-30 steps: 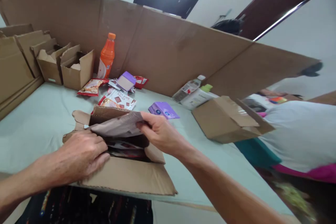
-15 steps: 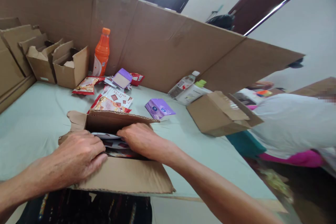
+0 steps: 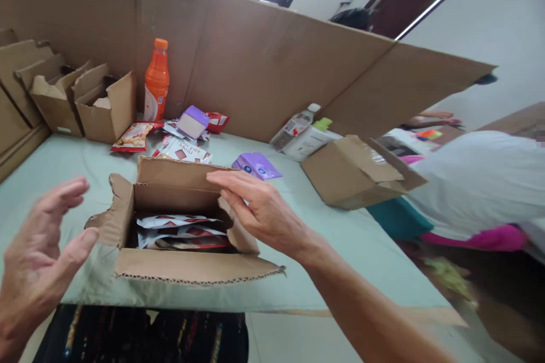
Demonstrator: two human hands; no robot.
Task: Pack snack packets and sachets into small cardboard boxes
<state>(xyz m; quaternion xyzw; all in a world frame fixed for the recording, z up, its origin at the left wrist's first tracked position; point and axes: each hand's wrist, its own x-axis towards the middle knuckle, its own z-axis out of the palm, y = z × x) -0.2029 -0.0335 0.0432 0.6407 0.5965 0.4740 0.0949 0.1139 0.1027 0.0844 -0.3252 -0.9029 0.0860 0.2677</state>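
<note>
Toward the near left I see a brown box (image 3: 191, 266) standing open on top, flaps apart, edges ragged; inside, pale packets (image 3: 181, 232) with dark red patches lie one behind another.

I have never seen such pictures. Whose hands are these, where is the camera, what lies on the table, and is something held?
No machine here: these are a person's own bare hands. The camera is worn on that person's head, looking forward and down. On the pale green table sits an open cardboard box with flat packets inside. Beyond it are an orange bottle, a red packet and a purple package. The left hand is open beside the box; the right hand is over its right flap, perhaps touching. Neither seems to hold anything.
</note>
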